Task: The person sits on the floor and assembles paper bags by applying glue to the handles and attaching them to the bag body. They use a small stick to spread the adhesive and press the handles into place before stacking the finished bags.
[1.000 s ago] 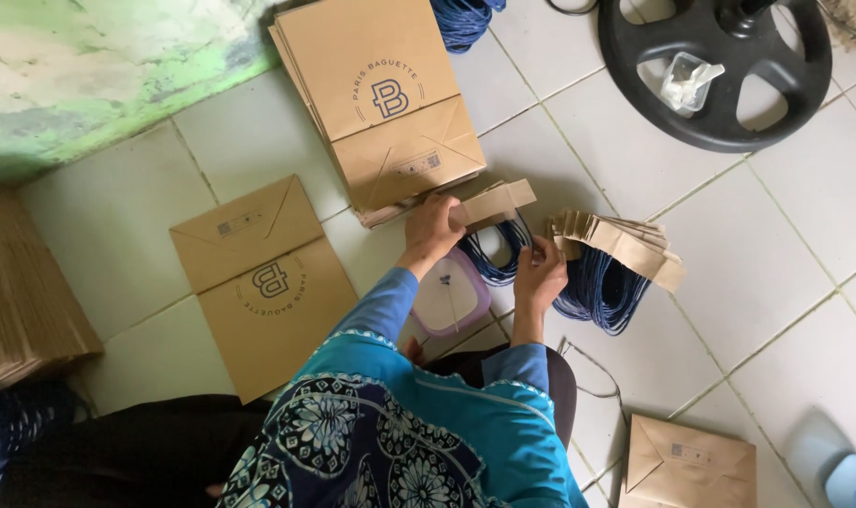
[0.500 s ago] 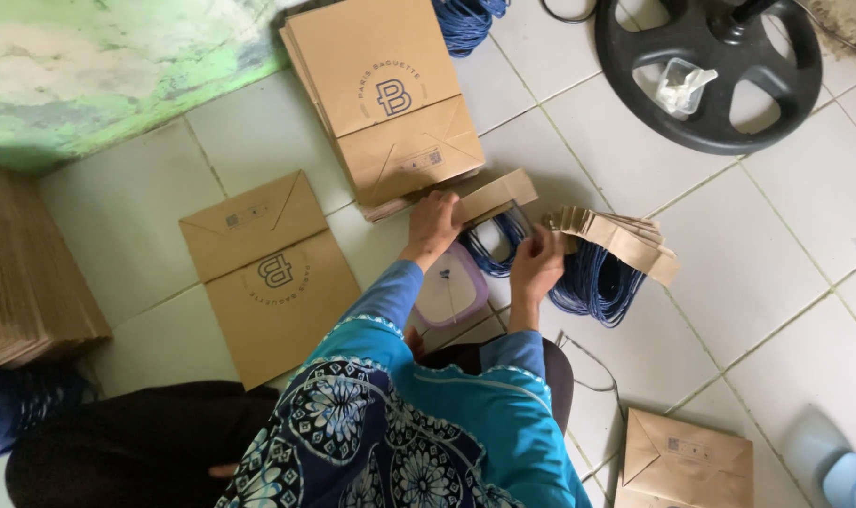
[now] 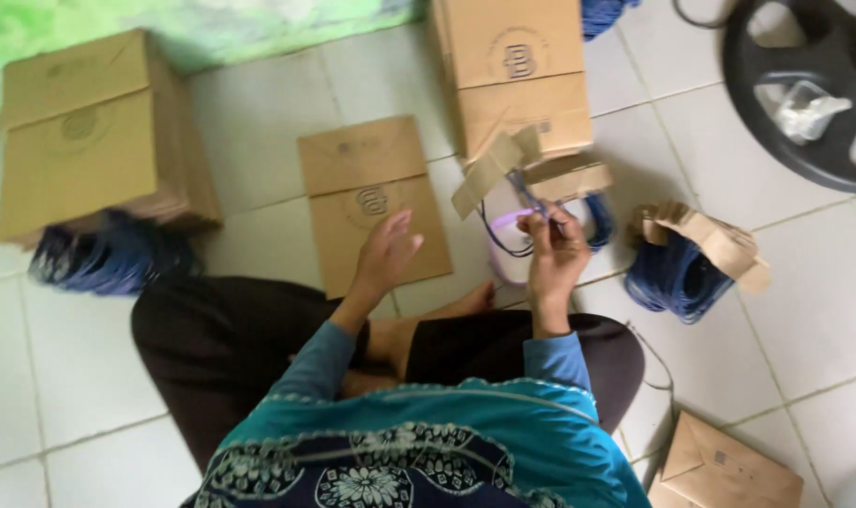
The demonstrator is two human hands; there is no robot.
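I sit cross-legged on a white tiled floor. My right hand [image 3: 553,252] pinches a blue cord handle [image 3: 527,195] fixed to brown cardboard strips [image 3: 527,171], lifted over a small white and purple pot [image 3: 511,246]. My left hand [image 3: 387,252] hovers with fingers apart over a flat brown paper bag [image 3: 371,202] lying in front of my knees. It holds nothing.
A stack of flat brown bags [image 3: 512,71] lies ahead, another stack [image 3: 84,136] at the left over blue cords [image 3: 108,261]. A bundle of blue cord handles with cardboard strips [image 3: 687,263] sits at the right. A black wheel [image 3: 804,89] lies top right, one more bag [image 3: 724,470] bottom right.
The view swung left. My left hand left the cardboard strips and moved over the flat bag. My right hand lifted a cord handle with its strips.
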